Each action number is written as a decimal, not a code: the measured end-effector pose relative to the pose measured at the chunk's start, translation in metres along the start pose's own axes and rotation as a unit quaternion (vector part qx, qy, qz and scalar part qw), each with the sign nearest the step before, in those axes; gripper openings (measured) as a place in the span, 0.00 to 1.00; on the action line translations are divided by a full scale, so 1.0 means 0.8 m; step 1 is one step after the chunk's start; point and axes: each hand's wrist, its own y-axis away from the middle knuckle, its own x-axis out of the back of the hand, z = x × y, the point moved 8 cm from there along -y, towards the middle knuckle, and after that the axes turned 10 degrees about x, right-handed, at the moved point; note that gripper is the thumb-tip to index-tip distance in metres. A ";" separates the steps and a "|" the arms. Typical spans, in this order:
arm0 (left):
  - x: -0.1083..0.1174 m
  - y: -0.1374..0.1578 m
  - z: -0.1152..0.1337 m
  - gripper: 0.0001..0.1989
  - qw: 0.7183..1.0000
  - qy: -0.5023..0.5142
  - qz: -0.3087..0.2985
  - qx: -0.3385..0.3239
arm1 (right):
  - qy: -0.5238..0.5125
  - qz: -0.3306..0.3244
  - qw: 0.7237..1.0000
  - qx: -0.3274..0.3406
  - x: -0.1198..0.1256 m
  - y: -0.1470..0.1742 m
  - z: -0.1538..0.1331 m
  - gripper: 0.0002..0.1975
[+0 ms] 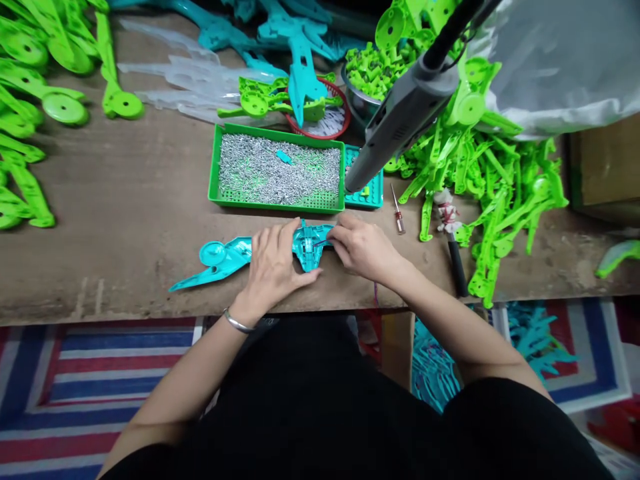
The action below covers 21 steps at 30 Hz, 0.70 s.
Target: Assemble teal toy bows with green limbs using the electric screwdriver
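Head camera: left hand is gripping a turquoise part. Right hand is covering one end, fingers' hold unclear.

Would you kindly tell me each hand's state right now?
Left hand: holding the turquoise part.
Right hand: closed at the part's right end; exact grip unclear.

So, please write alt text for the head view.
The left hand holds a long turquoise plastic part on a brown worktop while the right hand is at its right end; beyond sits a green rectangular plastic tray of small silvery pieces.
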 end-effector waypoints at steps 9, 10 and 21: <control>0.002 0.032 -0.012 0.33 0.984 0.164 0.028 0.063 | -0.100 0.098 0.990 -0.024 -0.025 0.015 0.010 0.12; -0.001 0.043 -0.022 0.30 0.964 0.236 0.024 0.123 | -0.105 0.108 0.988 -0.017 -0.028 0.016 0.011 0.12; -0.042 0.061 -0.022 0.18 0.582 0.676 -0.056 0.449 | -0.139 0.237 0.961 0.044 -0.021 0.032 0.014 0.12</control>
